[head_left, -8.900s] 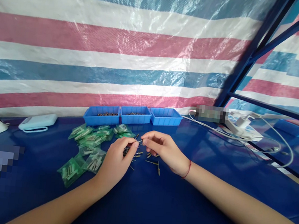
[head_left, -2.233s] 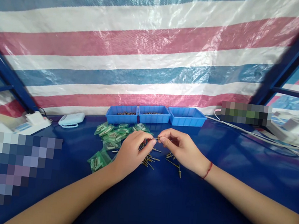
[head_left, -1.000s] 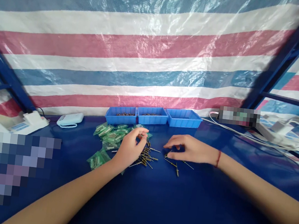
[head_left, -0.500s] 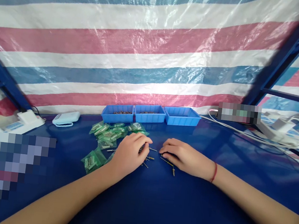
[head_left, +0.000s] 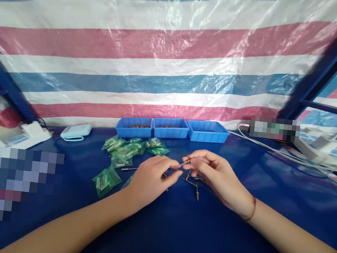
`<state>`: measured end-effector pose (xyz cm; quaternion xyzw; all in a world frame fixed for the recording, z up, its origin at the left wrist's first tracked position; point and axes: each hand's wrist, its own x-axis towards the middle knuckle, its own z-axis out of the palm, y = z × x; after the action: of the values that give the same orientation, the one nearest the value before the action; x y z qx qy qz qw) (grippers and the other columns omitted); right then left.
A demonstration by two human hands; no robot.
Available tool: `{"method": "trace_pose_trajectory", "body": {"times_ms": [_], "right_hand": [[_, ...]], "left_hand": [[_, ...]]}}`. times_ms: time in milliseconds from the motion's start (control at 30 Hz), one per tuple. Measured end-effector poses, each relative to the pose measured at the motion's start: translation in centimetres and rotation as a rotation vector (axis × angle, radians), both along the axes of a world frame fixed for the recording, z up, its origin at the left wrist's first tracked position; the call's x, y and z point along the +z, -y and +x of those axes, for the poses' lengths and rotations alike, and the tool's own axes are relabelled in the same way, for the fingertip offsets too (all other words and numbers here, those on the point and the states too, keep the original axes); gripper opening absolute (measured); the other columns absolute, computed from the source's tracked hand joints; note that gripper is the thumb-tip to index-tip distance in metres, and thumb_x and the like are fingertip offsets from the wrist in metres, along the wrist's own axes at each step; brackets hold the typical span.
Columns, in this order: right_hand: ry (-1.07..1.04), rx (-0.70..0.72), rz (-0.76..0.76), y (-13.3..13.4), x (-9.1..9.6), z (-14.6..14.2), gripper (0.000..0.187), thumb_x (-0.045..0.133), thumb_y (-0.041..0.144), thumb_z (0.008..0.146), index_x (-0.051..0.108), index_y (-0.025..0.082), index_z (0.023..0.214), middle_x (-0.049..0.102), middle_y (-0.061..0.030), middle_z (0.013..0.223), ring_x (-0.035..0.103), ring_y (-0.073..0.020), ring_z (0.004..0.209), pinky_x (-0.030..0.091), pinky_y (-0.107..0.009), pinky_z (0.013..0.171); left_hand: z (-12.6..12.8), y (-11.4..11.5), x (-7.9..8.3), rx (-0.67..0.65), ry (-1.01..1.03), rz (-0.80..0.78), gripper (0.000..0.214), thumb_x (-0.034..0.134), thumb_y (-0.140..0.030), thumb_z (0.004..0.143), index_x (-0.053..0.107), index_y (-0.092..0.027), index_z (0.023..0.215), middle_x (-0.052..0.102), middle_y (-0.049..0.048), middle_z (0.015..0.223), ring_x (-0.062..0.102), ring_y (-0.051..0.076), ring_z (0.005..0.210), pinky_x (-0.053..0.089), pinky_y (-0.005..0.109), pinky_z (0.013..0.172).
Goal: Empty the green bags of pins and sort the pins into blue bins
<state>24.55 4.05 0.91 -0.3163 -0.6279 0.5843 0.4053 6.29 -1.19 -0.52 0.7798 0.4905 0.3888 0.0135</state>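
Observation:
My right hand (head_left: 213, 172) pinches a thin metal pin (head_left: 185, 163) with a thicker, brass-coloured end between thumb and fingertips, just above the table. The pin's thin tip points left to the fingertips of my left hand (head_left: 153, 177). That hand is curled low over the table, and bits of similar pins show between its thumb and forefinger; what it holds is mostly hidden. Several loose pins (head_left: 194, 184) lie below my right hand. Left of my left hand are another pin (head_left: 129, 169) and green plastic bags (head_left: 125, 150) with small metal parts inside.
Three blue bins (head_left: 169, 132) stand in a row at the back; the left and middle ones contain small metal parts. A light blue case-like object (head_left: 76, 132) lies back left. White power strips (head_left: 30, 135) and cables (head_left: 275, 149) are at the sides. Striped sheeting (head_left: 163, 61) hangs behind.
My right hand has risen from the table and turned, now with a pin in its fingertips. My left hand has shifted slightly right, bringing both hands' fingertips close together.

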Motion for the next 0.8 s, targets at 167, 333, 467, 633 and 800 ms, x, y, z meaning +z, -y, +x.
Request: {"method": "trace_pose_trajectory", "body": {"times_ms": [167,333,467,633,800], "right_hand": [[-0.086,0.024,-0.081,0.2,-0.7,-0.3,0.021,0.068,0.035,0.078,0.066,0.018,0.089,0.07,-0.0073,0.093,0.067,-0.0178,0.085,0.05,-0.024,0.065],[-0.084,0.043,-0.068,0.0,-1.1,-0.3,0.019,0.065,0.035,0.082,0.066,0.017,0.088,0.069,-0.0046,0.081,0.062,-0.0115,0.073,0.047,-0.021,0.061],[-0.033,0.024,-0.003,-0.1,-1.1,-0.2,0.018,0.064,0.036,0.083,0.065,0.018,0.087,0.066,-0.0019,0.075,0.058,-0.0092,0.065,0.047,-0.021,0.06],[0.106,-0.075,0.312,0.6,-0.4,-0.5,0.016,0.065,0.033,0.081,0.067,0.019,0.089,0.068,-0.0028,0.079,0.063,-0.0139,0.071,0.051,-0.025,0.064],[0.29,-0.093,0.746,-1.0,1.7,-1.8,0.012,0.06,0.028,0.084,0.067,0.021,0.089,0.07,-0.0034,0.087,0.064,-0.0167,0.077,0.052,-0.029,0.069]], "left_hand": [[0.1,0.0,-0.1,-0.016,0.05,0.068,0.009,0.058,-0.021,0.086,0.065,-0.019,0.082,0.066,-0.0011,0.069,0.058,0.012,0.065,0.044,0.024,0.064],[-0.1,-0.1,-0.2,-0.028,0.093,0.104,0.007,0.059,-0.021,0.086,0.064,-0.018,0.083,0.066,-0.0003,0.073,0.059,0.012,0.067,0.044,0.023,0.065],[-0.2,0.0,-0.1,-0.021,0.084,0.044,0.013,0.053,-0.023,0.089,0.062,-0.018,0.082,0.062,-0.0008,0.07,0.057,0.011,0.066,0.043,0.024,0.066],[-0.2,0.1,0.0,-0.013,-0.025,-0.035,0.018,0.047,-0.022,0.092,0.062,-0.019,0.083,0.063,0.0004,0.074,0.057,0.013,0.071,0.043,0.026,0.068],[-0.6,-0.3,0.0,0.077,-0.177,-0.04,0.019,0.047,-0.025,0.091,0.061,-0.018,0.102,0.068,0.0032,0.088,0.061,0.019,0.081,0.046,0.033,0.074]]}}
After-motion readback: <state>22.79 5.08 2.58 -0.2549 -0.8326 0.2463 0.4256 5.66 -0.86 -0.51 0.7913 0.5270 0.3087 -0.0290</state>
